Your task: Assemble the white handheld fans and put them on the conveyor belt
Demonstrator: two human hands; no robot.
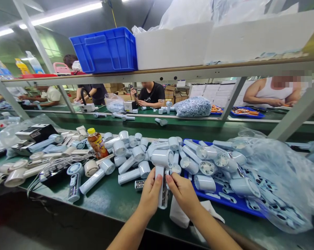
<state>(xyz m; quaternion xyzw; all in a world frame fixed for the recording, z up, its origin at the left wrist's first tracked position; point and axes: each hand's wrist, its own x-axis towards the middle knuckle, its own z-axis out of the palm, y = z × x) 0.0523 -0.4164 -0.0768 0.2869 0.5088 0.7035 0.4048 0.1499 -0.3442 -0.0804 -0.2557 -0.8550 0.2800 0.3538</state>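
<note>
My left hand [149, 192] is closed around the handle of a light-blue handheld fan [162, 158], its round head pointing away from me. The handle's near side is uncovered, with dark inner parts showing. Pressed together at the handle's right edge, the fingers of my right hand [182, 191] pinch a small light-blue plastic piece [168, 172], mostly hidden by the fingertips. Just left of my hands lies another fan handle [139, 185] with its inside exposed. A crumpled white cloth [178, 213] lies under my right wrist.
Many fans [130, 173] are heaped across the bench. On the right, a blue tray [240, 205] and a clear plastic bag [289, 166] hold fans and small light-blue parts. A drink bottle [97, 144] and a cabled black device [55, 172] stand left. A shelf [172, 73] crosses above; people work beyond.
</note>
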